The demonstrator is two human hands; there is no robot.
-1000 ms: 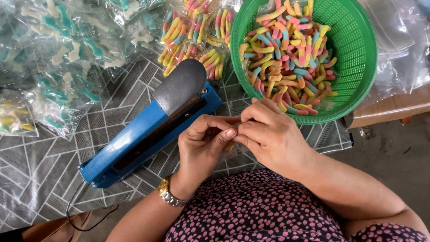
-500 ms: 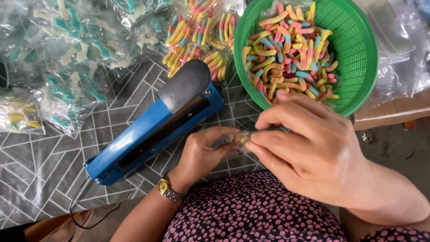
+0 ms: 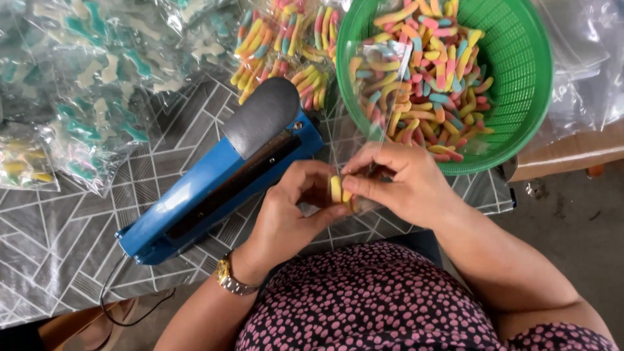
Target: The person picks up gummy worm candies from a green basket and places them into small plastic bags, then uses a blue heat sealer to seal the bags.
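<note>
My left hand [image 3: 292,211] and my right hand [image 3: 400,182] meet in front of my chest, over the table's near edge. Between their fingertips they hold a small clear plastic bag [image 3: 370,97] that reaches up over the basket. A yellow gummy worm [image 3: 336,188] sits pinched at the bag's lower end, between both hands. A gold watch [image 3: 229,278] is on my left wrist. Just beyond my right hand stands a green plastic basket [image 3: 520,78] filled with several multicoloured gummy worms [image 3: 429,71].
A blue heat sealer with a dark grey handle [image 3: 227,169] lies diagonally left of my hands, its black cord [image 3: 123,312] hanging off the table. Sealed bags of gummy worms [image 3: 279,39] and teal-and-white candies [image 3: 84,84] crowd the back left. A patterned cloth [image 3: 58,260] covers the table.
The clear bag has been lifted and spread upright over the basket. My right hand has drawn back toward my left, and a yellow gummy now shows between the fingertips.
</note>
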